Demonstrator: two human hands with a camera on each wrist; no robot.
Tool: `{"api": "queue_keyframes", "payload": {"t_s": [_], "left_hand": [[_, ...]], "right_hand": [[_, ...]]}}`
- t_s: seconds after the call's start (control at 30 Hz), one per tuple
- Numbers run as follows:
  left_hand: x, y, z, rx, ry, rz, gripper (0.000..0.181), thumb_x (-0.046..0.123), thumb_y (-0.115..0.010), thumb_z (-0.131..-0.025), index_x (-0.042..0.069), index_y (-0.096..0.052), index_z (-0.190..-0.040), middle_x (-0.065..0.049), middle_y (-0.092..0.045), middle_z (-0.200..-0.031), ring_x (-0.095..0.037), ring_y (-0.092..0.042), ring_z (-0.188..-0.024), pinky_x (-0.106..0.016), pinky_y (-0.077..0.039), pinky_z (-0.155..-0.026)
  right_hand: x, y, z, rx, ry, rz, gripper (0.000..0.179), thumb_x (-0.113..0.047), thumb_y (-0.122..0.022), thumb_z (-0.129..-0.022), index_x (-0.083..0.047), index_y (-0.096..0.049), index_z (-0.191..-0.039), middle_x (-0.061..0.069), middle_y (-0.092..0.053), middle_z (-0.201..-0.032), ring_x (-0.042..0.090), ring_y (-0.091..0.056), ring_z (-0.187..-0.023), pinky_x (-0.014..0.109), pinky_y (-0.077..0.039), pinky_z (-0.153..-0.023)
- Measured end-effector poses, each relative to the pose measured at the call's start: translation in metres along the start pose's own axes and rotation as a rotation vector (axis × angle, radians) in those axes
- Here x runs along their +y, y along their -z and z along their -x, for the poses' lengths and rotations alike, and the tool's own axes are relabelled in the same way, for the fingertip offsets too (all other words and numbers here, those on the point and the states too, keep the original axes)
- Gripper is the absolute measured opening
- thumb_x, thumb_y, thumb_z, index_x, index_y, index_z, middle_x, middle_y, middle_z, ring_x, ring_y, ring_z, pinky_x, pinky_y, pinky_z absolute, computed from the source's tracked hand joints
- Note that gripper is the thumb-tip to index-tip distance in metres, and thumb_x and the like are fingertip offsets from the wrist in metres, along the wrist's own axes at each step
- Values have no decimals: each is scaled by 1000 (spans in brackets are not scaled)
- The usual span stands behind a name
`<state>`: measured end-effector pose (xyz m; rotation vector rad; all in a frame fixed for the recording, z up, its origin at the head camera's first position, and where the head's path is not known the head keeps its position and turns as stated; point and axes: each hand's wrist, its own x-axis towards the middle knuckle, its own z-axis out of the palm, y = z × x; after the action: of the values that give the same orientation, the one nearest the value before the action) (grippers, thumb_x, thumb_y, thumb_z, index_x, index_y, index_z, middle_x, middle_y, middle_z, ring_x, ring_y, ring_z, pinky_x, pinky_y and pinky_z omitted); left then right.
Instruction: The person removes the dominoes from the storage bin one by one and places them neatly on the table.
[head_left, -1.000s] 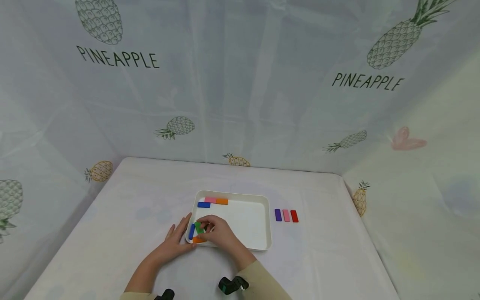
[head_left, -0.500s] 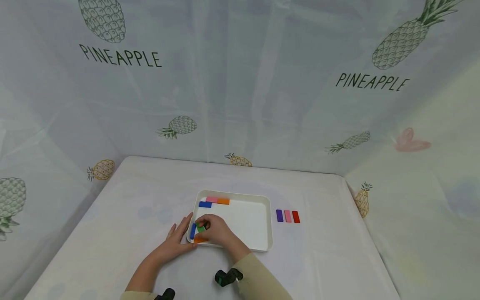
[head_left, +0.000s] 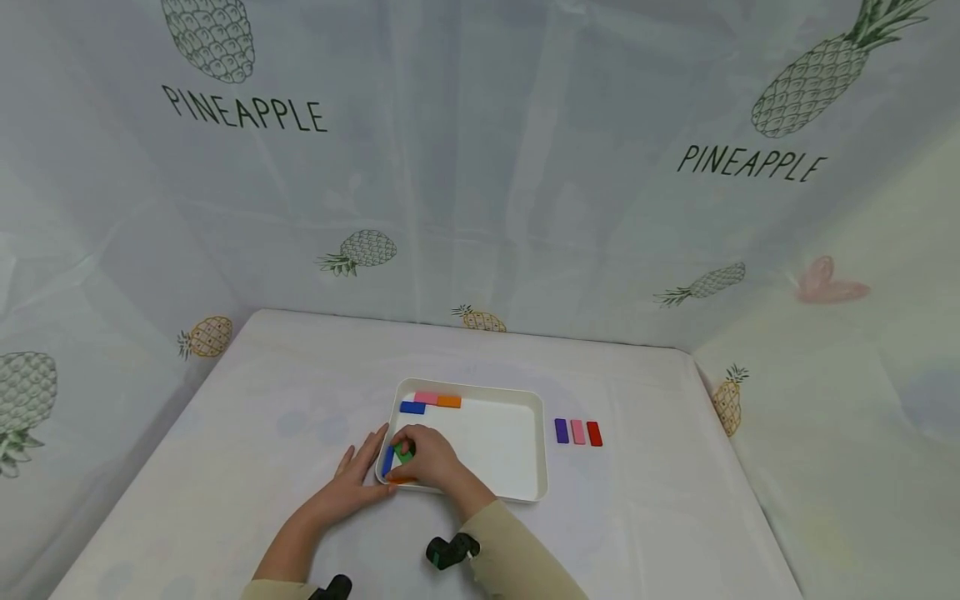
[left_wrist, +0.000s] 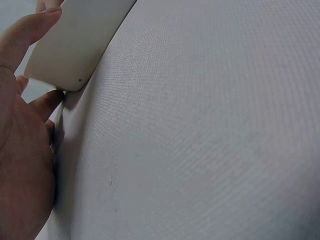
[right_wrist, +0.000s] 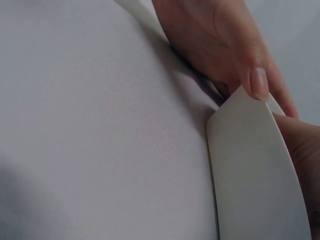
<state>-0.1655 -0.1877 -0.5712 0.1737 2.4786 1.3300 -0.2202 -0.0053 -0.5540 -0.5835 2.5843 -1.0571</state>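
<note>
A white rectangular tray (head_left: 495,450) lies on the cloth-covered table. In its near left corner my right hand (head_left: 431,458) pinches a small green block (head_left: 403,454) between thumb and fingers. A blue block (head_left: 387,461) lies to the left along the tray wall. Nearer me is an orange block (head_left: 402,480), partly hidden by the hand. My left hand (head_left: 352,485) braces the tray's near left corner, fingers extended along its side and thumb on the front rim. The left wrist view shows this left hand (left_wrist: 25,145) against the tray's outer wall (left_wrist: 75,45); the block is hidden there.
Along the tray's far left side lie a pink block (head_left: 426,398), an orange block (head_left: 449,402) and a blue block (head_left: 412,407). Right of the tray a purple block (head_left: 562,431), a pink block (head_left: 577,432) and a red block (head_left: 595,433) stand in a row. A pineapple-printed cloth (head_left: 495,167) hangs behind.
My right hand, still pinching the green block, has shifted slightly toward the tray's left wall and the blue block. The left hand keeps its place. The whole view has drifted slightly.
</note>
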Motion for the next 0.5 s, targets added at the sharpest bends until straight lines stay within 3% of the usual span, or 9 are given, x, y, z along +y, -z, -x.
{"api": "queue_keyframes", "payload": {"t_s": [0.27, 0.5], "left_hand": [[1, 1, 0, -6, 10, 1, 98, 45, -73, -85, 28, -10, -158, -12, -5, -163, -50, 14, -142, -80, -5, -100], [2, 1, 1, -8, 16, -3, 98, 43, -73, -84, 27, -11, -158, -13, -6, -163, -49, 14, -142, -80, -4, -100]], "right_hand": [[-2, -1, 0, 4, -13, 61, 44, -36, -88, -70, -20, -65, -104, -12, -51, -79, 5, -45, -75, 19, -42, -66], [0, 0, 2, 8, -16, -7, 40, -34, -86, -73, -18, -66, -104, -11, -52, -79, 6, -46, -76, 20, -43, -69]]}}
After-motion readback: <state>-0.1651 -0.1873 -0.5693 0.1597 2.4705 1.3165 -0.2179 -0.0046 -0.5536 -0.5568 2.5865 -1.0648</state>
